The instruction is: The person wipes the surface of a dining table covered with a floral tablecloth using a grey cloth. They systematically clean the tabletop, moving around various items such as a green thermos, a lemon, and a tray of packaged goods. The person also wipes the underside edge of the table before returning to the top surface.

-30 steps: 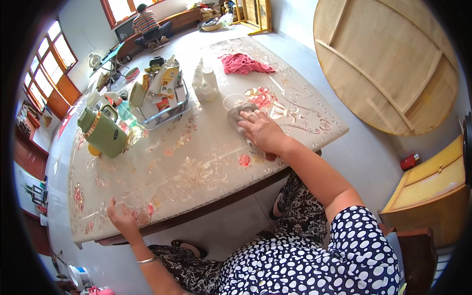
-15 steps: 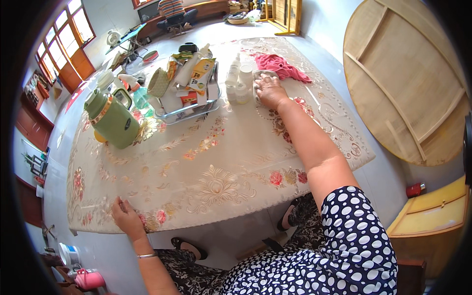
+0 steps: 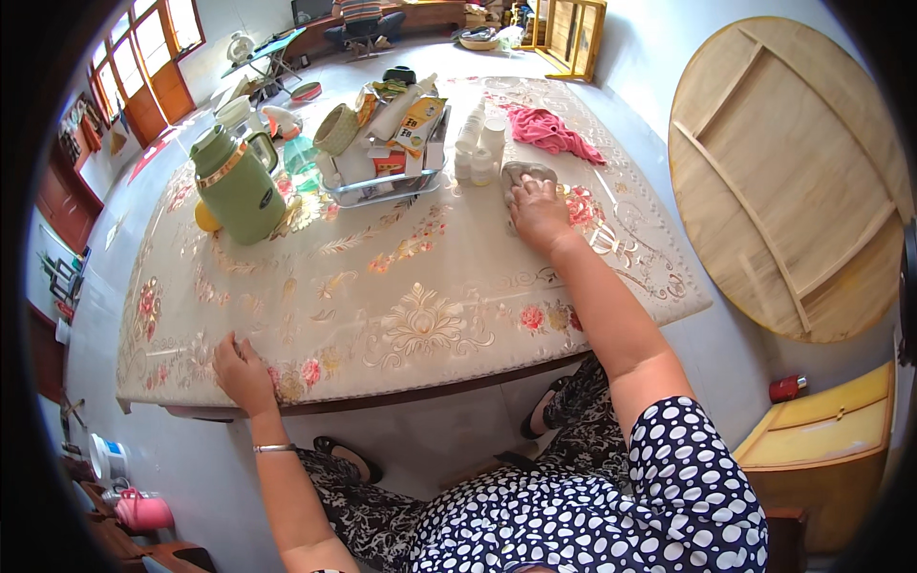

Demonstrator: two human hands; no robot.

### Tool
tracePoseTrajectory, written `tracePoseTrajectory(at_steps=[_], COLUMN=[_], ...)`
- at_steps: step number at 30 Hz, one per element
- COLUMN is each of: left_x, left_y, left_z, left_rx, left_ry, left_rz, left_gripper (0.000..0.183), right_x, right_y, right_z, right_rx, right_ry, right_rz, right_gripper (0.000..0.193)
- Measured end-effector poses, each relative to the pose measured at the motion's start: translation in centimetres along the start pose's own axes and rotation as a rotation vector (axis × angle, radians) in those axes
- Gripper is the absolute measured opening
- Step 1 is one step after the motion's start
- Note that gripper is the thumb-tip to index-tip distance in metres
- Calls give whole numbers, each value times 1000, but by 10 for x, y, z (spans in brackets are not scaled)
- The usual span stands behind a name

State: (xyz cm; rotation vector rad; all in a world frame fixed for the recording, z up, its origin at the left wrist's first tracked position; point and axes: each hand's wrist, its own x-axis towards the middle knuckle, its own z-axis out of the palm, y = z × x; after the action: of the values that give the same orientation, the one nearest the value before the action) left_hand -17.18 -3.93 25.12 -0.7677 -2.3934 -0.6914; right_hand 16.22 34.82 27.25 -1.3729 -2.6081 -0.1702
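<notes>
My right hand (image 3: 539, 212) presses down on a bunched grey cloth (image 3: 528, 173) on the flowered tablecloth (image 3: 382, 286), its fingers curled over the cloth. Small white bottles (image 3: 480, 153) stand just left of it, and a crumpled pink cloth (image 3: 552, 134) lies beyond. At the near left edge, my left hand (image 3: 244, 371) rests on the tablecloth, fingers apart and holding nothing. Farther in from that hand stands a green thermos jug (image 3: 237, 191).
A clear tray (image 3: 387, 192) full of packets and a woven cup sits mid-table, beside a spray bottle (image 3: 302, 162). A round wooden tabletop (image 3: 783, 181) leans at the right. One person (image 3: 361, 19) sits at the far end of the room.
My right hand has drawn the grey cloth nearer to me, away from the white bottles' side. My left hand stays at the table edge. The view has shifted slightly.
</notes>
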Motion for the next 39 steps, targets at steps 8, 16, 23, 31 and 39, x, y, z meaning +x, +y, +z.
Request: tracePoseTrajectory(at_steps=[8,16,23,31,39], left_x=[-2,-3,-2,-2,-2], left_y=[7,10,13,12,14], left_z=[-1,-3,-7,-9,-11], left_rx=[53,58,40,3,-39], left_ry=[12,29,37,59,57], left_rz=[-16,-27,-34,-52,-56], left_gripper=[27,29,31,30,32], right_x=[-15,-4,3,3,36], right_y=[-64,-93,-116,-206,-300], right_z=[-4,-4,-7,-11,6], right_rx=[-201,-183,-120,-72,58], right_ry=[107,191,108,170,251], right_rz=[-133,-215,-150,-440,-609], right_gripper=[28,27,28,24,26])
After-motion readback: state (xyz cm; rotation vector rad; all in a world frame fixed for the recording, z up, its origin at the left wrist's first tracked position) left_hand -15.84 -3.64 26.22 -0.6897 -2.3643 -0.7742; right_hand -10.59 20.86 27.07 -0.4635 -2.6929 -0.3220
